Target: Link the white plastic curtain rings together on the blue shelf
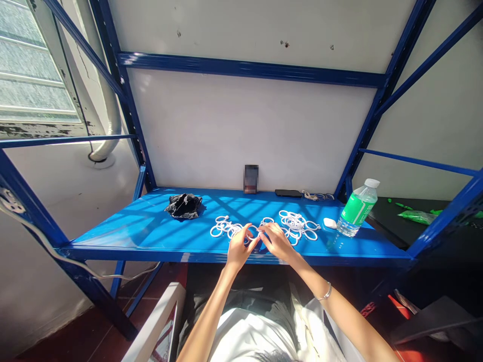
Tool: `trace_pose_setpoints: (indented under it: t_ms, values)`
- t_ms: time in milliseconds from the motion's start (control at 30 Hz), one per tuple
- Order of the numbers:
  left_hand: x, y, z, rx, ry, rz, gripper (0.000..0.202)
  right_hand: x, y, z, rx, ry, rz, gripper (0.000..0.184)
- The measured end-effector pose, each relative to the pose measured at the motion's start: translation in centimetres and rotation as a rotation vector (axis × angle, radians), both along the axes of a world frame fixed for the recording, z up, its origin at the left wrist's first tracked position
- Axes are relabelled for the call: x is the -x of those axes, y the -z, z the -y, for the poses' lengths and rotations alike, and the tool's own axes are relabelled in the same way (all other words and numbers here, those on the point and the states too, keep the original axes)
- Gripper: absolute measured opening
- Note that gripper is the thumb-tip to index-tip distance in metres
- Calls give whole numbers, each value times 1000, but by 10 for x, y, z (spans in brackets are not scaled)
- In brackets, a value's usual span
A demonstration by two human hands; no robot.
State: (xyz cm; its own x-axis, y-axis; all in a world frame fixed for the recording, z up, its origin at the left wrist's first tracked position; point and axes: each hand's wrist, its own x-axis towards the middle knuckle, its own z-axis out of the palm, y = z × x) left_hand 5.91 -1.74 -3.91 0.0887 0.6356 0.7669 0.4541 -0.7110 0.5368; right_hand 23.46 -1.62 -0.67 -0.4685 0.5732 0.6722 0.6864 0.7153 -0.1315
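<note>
Above the front edge of the blue tabletop, my left hand (pixel 239 248) and my right hand (pixel 278 241) meet at a white plastic ring (pixel 252 232). My left fingers pinch the ring's left side, and my right fingertips close on its right side. A pile of similar white rings (pixel 296 221), some with small loops on them, lies just beyond my right hand. Another group of white rings (pixel 222 226) lies to the left, partly hidden behind my left hand.
A crumpled black plastic bag (pixel 184 206) sits on the blue table (pixel 124 221) at left. Along the back are a small dark box (pixel 251 179), a black phone (pixel 288 193) and a cable (pixel 317 196). At right stand a water bottle (pixel 357 208) and a white case (pixel 329 223).
</note>
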Motion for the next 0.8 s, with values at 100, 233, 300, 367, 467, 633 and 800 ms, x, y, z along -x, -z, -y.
trace_pose_setpoints:
  t_ms: [100,233,300,367,467,633,800]
  values:
    - [0,0,1,7,4,4,37,0,0,-1,-18,0,8,21]
    - [0,-1,2,21,1,12,38,0,1,-4,-38,3,11,22]
    - [0,-1,2,22,1,13,39,0,2,-5,-39,4,12,23]
    - [0,-1,2,26,0,14,38,0,3,-5,-34,7,16,24]
    - [0,-1,1,44,8,10,36,0,2,-5,-26,10,29,24]
    - [-1,-1,-1,42,21,5,34,-1,-1,-2,-13,11,25,23]
    - [-2,0,0,42,1,-11,34,0,-1,-2,1,17,-14,26]
